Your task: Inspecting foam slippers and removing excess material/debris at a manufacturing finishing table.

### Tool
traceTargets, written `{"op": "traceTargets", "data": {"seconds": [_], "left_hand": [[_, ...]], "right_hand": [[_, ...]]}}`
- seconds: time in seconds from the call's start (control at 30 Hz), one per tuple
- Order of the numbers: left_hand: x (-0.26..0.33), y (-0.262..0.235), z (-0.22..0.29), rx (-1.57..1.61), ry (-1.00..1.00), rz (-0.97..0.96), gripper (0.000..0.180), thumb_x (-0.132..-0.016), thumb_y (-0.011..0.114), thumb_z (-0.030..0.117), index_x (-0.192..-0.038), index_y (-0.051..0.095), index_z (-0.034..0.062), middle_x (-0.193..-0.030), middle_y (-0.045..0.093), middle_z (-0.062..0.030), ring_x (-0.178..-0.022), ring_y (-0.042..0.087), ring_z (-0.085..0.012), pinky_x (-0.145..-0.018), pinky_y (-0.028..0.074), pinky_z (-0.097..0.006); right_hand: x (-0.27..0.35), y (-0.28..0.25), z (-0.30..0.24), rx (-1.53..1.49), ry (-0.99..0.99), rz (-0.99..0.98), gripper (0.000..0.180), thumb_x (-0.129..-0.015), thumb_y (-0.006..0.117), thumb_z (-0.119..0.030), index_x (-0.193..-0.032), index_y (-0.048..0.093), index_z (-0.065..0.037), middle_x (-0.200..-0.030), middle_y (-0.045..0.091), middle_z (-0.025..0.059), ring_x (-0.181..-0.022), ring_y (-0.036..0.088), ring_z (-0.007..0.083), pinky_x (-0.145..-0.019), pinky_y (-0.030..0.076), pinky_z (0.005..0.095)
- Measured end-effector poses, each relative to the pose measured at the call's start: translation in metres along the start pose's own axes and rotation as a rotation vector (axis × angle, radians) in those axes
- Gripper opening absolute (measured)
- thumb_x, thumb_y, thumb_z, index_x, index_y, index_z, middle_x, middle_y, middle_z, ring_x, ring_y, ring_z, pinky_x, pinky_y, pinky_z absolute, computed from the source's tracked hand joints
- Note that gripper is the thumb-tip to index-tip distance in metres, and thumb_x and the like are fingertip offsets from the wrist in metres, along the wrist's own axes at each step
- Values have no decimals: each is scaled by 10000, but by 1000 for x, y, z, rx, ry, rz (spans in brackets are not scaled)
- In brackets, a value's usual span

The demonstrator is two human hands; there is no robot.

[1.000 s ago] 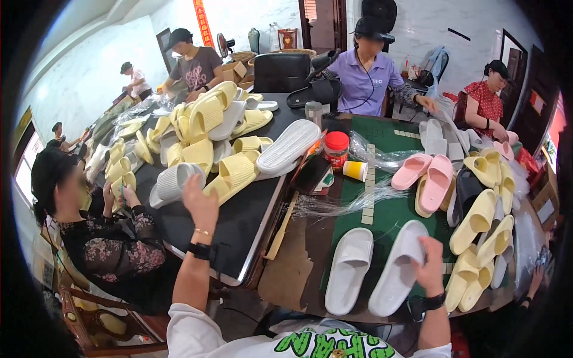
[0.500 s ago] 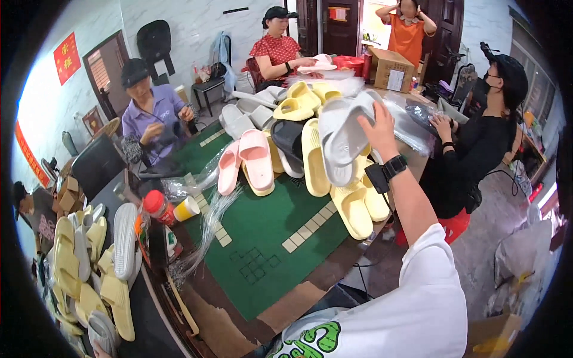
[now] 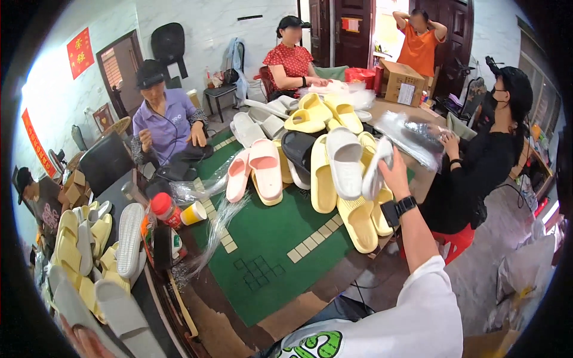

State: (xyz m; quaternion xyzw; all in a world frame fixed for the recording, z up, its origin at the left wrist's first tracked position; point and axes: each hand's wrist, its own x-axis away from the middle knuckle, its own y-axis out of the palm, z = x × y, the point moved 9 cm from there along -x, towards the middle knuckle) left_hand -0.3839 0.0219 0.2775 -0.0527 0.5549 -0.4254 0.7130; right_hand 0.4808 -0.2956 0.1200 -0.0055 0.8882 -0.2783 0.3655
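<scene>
My right hand (image 3: 396, 174) is closed on a grey slipper (image 3: 376, 169), tilted on its side at the right end of the slipper heap. Against it, another grey slipper (image 3: 345, 170) lies on top of yellow slippers (image 3: 358, 230). To the left sit a black slipper (image 3: 296, 149) and pink slippers (image 3: 265, 170). At the lower left edge, my left hand (image 3: 86, 341), partly cut off, grips a grey slipper (image 3: 71, 307). Close beside that hand is another grey slipper (image 3: 126, 316), over the yellow slippers (image 3: 65, 232) on the dark side surface.
A red-lidded jar (image 3: 165, 209) and a yellow cup (image 3: 193, 213) stand on the left of the green mat (image 3: 256, 238). Clear plastic bags (image 3: 412, 134) lie at the right, near a co-worker in black (image 3: 483, 155). Other people sit or stand around the table.
The grey slipper pair on the heap has come down and apart; my right hand holds one slipper on the right. My left hand has risen into view with grey slippers beside it.
</scene>
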Motion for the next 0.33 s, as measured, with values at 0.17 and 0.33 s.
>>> {"op": "traceTargets", "data": {"seconds": [0.17,0.33], "left_hand": [[42,52,112,1098,-373,-222,808,-804,569,241,-1519,241,53,-1468,356,-111,-1387,300,-248,-1123,212,-407],[77,93,196,1294,-491,-503,966,-690,656,221,-1491,204,-72,-1504,309,-128,-1378,305,-278,-1120,236,-481]], "right_hand": [[18,-5,10,-7,80,-163,624,-868,636,-209,-1382,405,60,-1359,498,239,-1273,474,324,-1064,360,383],[33,-18,21,-87,69,-134,566,-862,608,-94,-1374,419,54,-1357,502,209,-1276,471,294,-1073,361,391]]}}
